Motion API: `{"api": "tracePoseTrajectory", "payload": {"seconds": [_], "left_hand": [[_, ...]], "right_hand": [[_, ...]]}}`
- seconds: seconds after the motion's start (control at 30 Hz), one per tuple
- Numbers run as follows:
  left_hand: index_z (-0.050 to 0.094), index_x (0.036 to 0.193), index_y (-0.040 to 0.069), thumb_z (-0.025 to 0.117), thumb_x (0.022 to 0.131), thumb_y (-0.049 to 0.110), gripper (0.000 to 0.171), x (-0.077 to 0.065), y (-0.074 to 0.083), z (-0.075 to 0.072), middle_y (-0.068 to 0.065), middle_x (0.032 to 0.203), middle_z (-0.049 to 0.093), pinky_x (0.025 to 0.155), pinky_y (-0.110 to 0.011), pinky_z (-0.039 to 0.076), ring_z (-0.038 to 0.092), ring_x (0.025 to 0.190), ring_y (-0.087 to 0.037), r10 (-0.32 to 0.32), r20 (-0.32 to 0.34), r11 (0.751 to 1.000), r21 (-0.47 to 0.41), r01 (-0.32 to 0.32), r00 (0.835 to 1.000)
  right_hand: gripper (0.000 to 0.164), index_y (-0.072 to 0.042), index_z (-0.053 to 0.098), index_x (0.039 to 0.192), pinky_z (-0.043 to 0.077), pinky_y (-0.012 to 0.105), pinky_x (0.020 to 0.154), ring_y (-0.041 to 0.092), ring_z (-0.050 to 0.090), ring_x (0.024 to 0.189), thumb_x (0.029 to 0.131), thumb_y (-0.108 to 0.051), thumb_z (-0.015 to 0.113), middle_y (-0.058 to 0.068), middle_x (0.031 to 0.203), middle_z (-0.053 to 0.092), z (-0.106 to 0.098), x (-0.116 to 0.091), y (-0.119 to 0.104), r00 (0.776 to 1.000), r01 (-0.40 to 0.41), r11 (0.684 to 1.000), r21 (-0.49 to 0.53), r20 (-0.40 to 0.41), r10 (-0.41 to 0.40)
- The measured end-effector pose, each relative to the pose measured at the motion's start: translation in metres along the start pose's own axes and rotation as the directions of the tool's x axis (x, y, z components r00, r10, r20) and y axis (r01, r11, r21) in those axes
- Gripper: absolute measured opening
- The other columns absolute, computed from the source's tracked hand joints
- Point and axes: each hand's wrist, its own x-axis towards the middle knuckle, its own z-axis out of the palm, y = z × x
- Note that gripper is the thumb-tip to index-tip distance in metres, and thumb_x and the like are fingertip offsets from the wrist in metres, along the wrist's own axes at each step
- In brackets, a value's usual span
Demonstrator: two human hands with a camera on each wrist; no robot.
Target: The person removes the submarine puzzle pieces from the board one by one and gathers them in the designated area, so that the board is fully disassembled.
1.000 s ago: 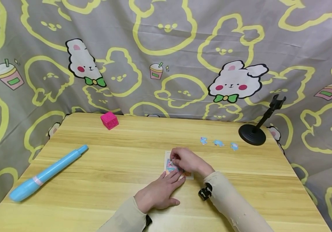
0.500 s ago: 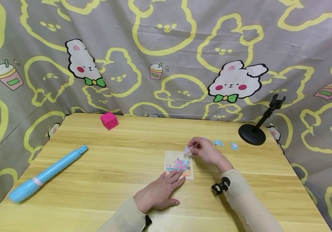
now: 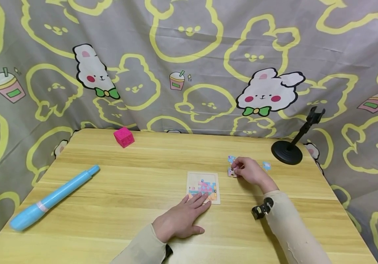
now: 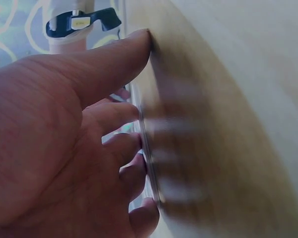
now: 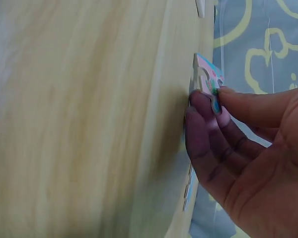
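A small puzzle board (image 3: pixel 203 187) lies at the table's middle, partly filled with pink and blue pieces. My left hand (image 3: pixel 193 205) lies flat below it, straight fingers (image 4: pixel 120 148) touching its near edge. My right hand (image 3: pixel 237 170) is to the right of the board, low over the table. It pinches a pink and blue puzzle piece (image 3: pixel 231 172) between thumb and fingers. In the right wrist view the piece (image 5: pixel 205 76) stands on edge against the wood. Two loose pieces (image 3: pixel 231 158) (image 3: pixel 267 166) lie beside that hand.
A long blue marker (image 3: pixel 54 197) lies at the left. A pink cube (image 3: pixel 124 137) sits at the back left. A black round-based stand (image 3: pixel 287 152) is at the back right. A printed grey and yellow cloth (image 3: pixel 189 55) hangs behind and around the wooden table (image 3: pixel 126 183).
My right hand lifted a piece off the board, carried it right and lowered it to the table near the loose pieces. The left hand has stayed put.
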Motion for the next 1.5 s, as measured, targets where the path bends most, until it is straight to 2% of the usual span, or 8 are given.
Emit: {"api": "tracePoseTrajectory", "payload": {"seconds": [0.3,0.53,0.6,0.7,0.87,1.1,1.33,1.5], "left_hand": [[0.034,0.154,0.016,0.067,0.092,0.042,0.075,0.000,0.001,0.000,-0.003,0.162,0.017,0.117,-0.042,0.018,0.014,0.147,-0.019,-0.003,0.005,1.000,-0.015,0.003,1.000],[0.034,0.155,0.016,0.067,0.092,0.043,0.076,0.001,0.000,0.001,-0.003,0.162,0.016,0.117,-0.042,0.018,0.014,0.147,-0.019,-0.003,0.008,1.000,-0.009,0.003,1.000],[0.033,0.155,0.016,0.067,0.092,0.043,0.076,0.001,0.000,0.001,-0.003,0.162,0.016,0.117,-0.042,0.018,0.014,0.147,-0.019,-0.004,0.008,1.000,-0.006,0.004,1.000],[0.034,0.155,0.016,0.067,0.091,0.043,0.076,0.001,-0.001,0.000,-0.002,0.162,0.017,0.117,-0.042,0.018,0.014,0.147,-0.019,-0.004,0.005,1.000,-0.002,0.004,1.000],[0.035,0.154,0.016,0.067,0.091,0.043,0.076,0.001,-0.001,-0.001,-0.002,0.162,0.017,0.117,-0.042,0.019,0.015,0.147,-0.019,-0.005,0.006,1.000,-0.002,0.005,1.000],[0.035,0.154,0.016,0.066,0.092,0.044,0.075,0.002,-0.001,-0.002,-0.003,0.161,0.020,0.117,-0.042,0.019,0.015,0.147,-0.018,-0.012,0.009,1.000,0.007,0.012,1.000],[0.035,0.154,0.016,0.066,0.091,0.044,0.076,0.001,-0.001,0.000,-0.004,0.161,0.022,0.116,-0.042,0.020,0.015,0.147,-0.018,-0.015,0.014,1.000,0.024,0.015,1.000],[0.034,0.155,0.016,0.066,0.091,0.044,0.077,0.002,-0.001,0.000,-0.005,0.161,0.020,0.116,-0.044,0.021,0.014,0.147,-0.018,-0.006,0.014,1.000,0.021,0.006,1.000]], "right_hand": [[0.005,-0.001,0.066,0.097,0.047,0.037,0.074,0.021,0.057,0.082,0.094,-0.003,0.062,0.006,0.088,0.063,0.000,0.003,0.004,1.000,0.001,0.996,-0.091,-0.013,-0.002],[0.011,-0.003,0.065,0.102,0.047,0.036,0.069,0.023,0.056,0.082,0.097,-0.011,0.060,0.007,0.092,0.061,-0.003,-0.003,-0.001,0.998,-0.048,0.993,-0.104,-0.041,0.044],[0.013,-0.003,0.065,0.103,0.047,0.036,0.069,0.022,0.056,0.083,0.098,-0.013,0.060,0.007,0.092,0.061,-0.001,-0.005,-0.006,0.999,-0.025,0.994,-0.106,-0.051,0.020],[0.013,-0.003,0.066,0.103,0.047,0.037,0.072,0.021,0.056,0.083,0.097,-0.013,0.061,0.005,0.091,0.061,0.003,-0.008,-0.018,0.996,0.057,0.993,-0.107,-0.058,-0.063],[0.014,-0.003,0.067,0.106,0.049,0.036,0.075,0.016,0.057,0.083,0.096,-0.011,0.063,0.000,0.091,0.061,0.018,-0.010,-0.038,0.979,0.201,0.974,-0.104,0.046,-0.197],[0.019,-0.004,0.067,0.111,0.050,0.037,0.081,0.018,0.059,0.091,0.092,-0.001,0.064,0.003,0.103,0.062,0.043,-0.013,-0.058,0.951,0.288,0.950,-0.121,0.151,-0.269],[0.025,-0.004,0.066,0.115,0.048,0.037,0.077,0.019,0.055,0.089,0.090,-0.003,0.068,0.004,0.107,0.058,0.059,-0.012,-0.069,0.949,0.283,0.946,-0.156,0.190,-0.253],[0.029,-0.003,0.065,0.118,0.047,0.037,0.084,0.018,0.052,0.094,0.090,-0.008,0.070,0.004,0.108,0.054,0.067,-0.009,-0.070,0.954,0.271,0.937,-0.220,0.192,-0.231]]}}
